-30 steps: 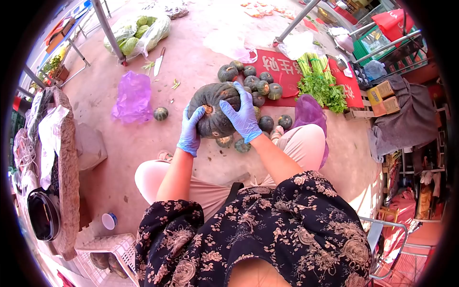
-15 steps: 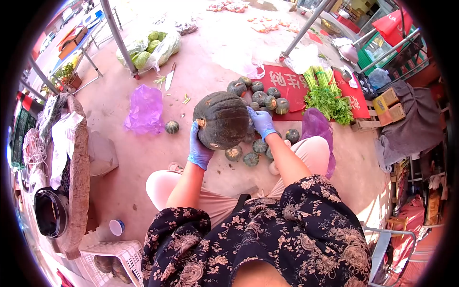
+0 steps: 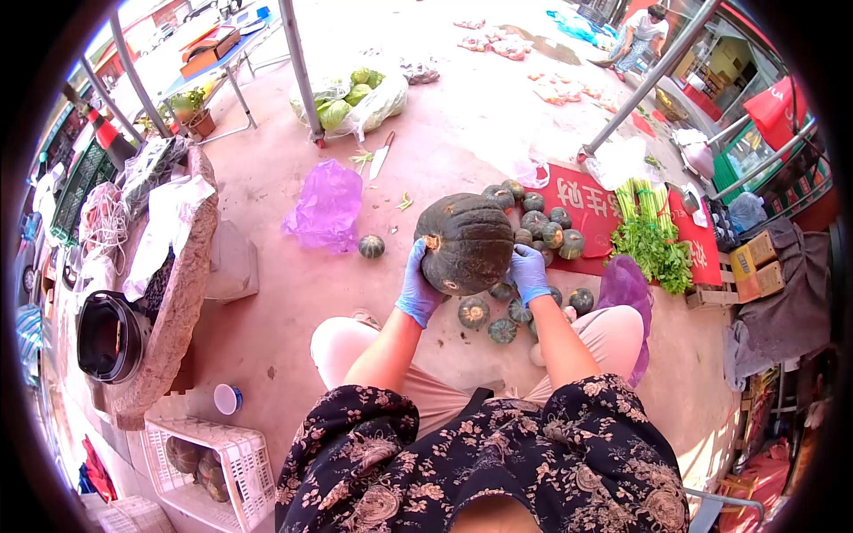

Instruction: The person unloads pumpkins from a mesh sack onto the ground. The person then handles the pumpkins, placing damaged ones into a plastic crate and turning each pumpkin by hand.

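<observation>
Between my two blue-gloved hands is a large dark green pumpkin (image 3: 466, 244), held off the ground in front of my knees. My left hand (image 3: 419, 289) cups its left and lower side, next to the pale stem. On the opposite side my right hand (image 3: 530, 271) presses against the lower right edge; some of its fingers are hidden behind the pumpkin. Several small green pumpkins (image 3: 502, 331) lie on the ground below and behind it, some on a red mat (image 3: 580, 200). One small pumpkin (image 3: 371, 246) sits apart to the left.
A purple plastic bag (image 3: 329, 206), a knife (image 3: 382, 155) and bagged cabbages (image 3: 360, 102) lie ahead on the left. Celery (image 3: 653, 231) rests on the mat. At lower left stands a white crate (image 3: 251, 462) with pumpkins inside. Metal poles (image 3: 302, 71) rise ahead. A person (image 3: 641, 37) crouches far off.
The view has swung left, so the surroundings sit further right in the picture. The large pumpkin stays between both hands. A crouching person shows at the far right.
</observation>
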Available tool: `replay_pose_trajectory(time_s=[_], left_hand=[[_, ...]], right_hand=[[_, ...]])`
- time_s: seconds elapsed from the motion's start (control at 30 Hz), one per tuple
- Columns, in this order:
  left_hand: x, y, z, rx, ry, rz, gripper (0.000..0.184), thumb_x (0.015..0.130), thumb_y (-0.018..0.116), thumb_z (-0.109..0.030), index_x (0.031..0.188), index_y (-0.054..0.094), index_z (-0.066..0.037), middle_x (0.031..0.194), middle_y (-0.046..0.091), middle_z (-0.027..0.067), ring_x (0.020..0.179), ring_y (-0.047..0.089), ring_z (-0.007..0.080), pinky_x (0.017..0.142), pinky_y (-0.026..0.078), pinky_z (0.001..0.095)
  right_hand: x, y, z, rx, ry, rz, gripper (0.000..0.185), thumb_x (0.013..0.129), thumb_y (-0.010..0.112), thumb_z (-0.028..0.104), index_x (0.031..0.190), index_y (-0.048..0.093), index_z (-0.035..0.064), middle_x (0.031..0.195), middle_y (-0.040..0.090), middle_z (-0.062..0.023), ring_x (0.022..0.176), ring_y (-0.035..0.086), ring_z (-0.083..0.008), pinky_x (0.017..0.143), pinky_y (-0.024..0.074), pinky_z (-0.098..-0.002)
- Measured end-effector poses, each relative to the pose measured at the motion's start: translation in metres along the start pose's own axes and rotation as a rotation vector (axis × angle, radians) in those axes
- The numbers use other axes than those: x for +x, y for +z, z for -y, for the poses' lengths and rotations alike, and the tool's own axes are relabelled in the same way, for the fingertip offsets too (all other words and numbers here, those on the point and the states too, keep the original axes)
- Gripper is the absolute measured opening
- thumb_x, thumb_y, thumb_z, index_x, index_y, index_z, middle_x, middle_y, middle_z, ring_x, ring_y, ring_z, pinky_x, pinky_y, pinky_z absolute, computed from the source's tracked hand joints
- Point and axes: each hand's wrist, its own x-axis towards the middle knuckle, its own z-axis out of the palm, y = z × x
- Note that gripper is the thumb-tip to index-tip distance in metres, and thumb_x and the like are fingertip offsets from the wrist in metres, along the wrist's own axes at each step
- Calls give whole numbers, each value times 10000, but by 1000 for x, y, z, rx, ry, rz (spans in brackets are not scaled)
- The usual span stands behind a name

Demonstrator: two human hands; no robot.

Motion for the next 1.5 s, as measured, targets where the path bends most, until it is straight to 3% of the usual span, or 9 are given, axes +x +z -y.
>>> replay_pose_trajectory(time_s=[0.07,0.2,0.4,0.8,1.03,1.1,1.13,1.27,1.5], left_hand=[[1,0,-1,4,6,5,574,812,554,-432,1264,429,-102,1233,508,105,1102,507,265,959,391,438],[1,-3,-2,16,24,24,573,810,569,-409,1267,420,-96,1225,511,104,1101,509,256,959,393,427],[-1,-1,-1,28,18,-2,534,829,512,-440,1237,460,-99,1200,538,103,1082,523,266,950,399,434],[-1,1,-4,-3,-3,44,569,821,519,-439,1259,428,-88,1236,508,117,1108,507,280,959,392,454],[-4,4,-4,-5,21,56,566,818,536,-433,1255,435,-87,1225,516,115,1097,515,270,957,397,439],[0,-3,-3,12,44,47,569,815,561,-418,1255,432,-81,1223,514,111,1099,512,256,960,395,418],[1,-6,-3,-4,37,50,556,817,564,-409,1243,440,-75,1209,521,111,1097,511,257,960,395,418],[8,-12,-3,176,169,53,490,859,514,-377,1231,447,-65,1213,519,118,1093,520,245,966,399,403],[1,-10,-4,196,199,-11,524,849,508,-412,1253,438,-86,1237,506,94,1131,491,242,983,376,407]], right_hand=[[-3,-2,5,-157,109,-106,340,868,583,309,775,613,-16,602,553,-21,533,439,-73,506,393,-273],[9,-2,-31,-103,-122,-53,277,857,586,222,696,547,0,590,519,-12,543,434,-73,509,393,-275],[-7,1,1,26,73,-95,137,777,646,120,698,571,36,599,522,35,527,456,-55,496,403,-243],[-8,2,0,-82,-7,-12,125,803,624,122,843,636,4,694,603,-19,594,514,-69,549,429,-235],[-8,2,27,-375,123,-85,391,907,490,345,972,612,-21,808,638,-135,724,597,-241,718,459,-326],[-9,17,18,-224,-491,-166,449,919,446,380,1092,556,-19,988,616,-172,930,582,-301,821,442,-335],[-27,27,49,-270,-346,-177,484,921,441,367,1197,467,-29,1102,568,-194,1053,543,-287,876,424,-319],[-37,57,76,-420,-528,-142,928,741,647,505,1333,234,-79,1310,329,-281,1215,359,-352,1000,310,-367],[-27,65,79,-265,-469,-285,635,733,690,424,1109,462,-34,1003,473,-195,964,492,-281,841,409,-369]])
